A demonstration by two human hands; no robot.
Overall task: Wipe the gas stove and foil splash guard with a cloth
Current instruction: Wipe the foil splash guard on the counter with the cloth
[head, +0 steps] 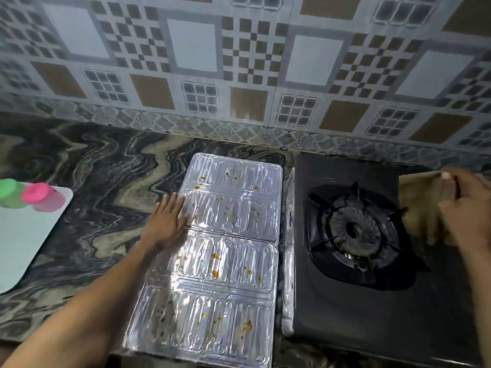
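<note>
In the head view, the foil splash guard (225, 248) lies flat on the dark marbled surface (93, 181), just left of the gas stove (358, 301), with a narrow foil strip running along the stove's left side. Its ribbed panels are dotted with small yellow-orange specks.

The left hand (167, 221) reaches in from the lower left and rests palm down on the guard's left edge near its far end. Its fingers are straight and spread, grasping nothing.

The black stove has 1 burner (353, 229) under a dark pan support.

At the right edge of the frame, the right hand (462, 208) grasps a brownish cloth (419, 205). The thumb lies across the top and the fingers curl around the bunched fabric. The cloth hangs over the far right part of the stove top, just beside the burner and well apart from the foil guard. Motion blur hides whether the cloth touches the stove.

At the far left, 2 containers, 1 with a green cap (10, 192) and 1 with a pink cap (43, 197), stand on a white board (21, 248). A patterned tiled wall (239, 62) rises behind the surface.
</note>
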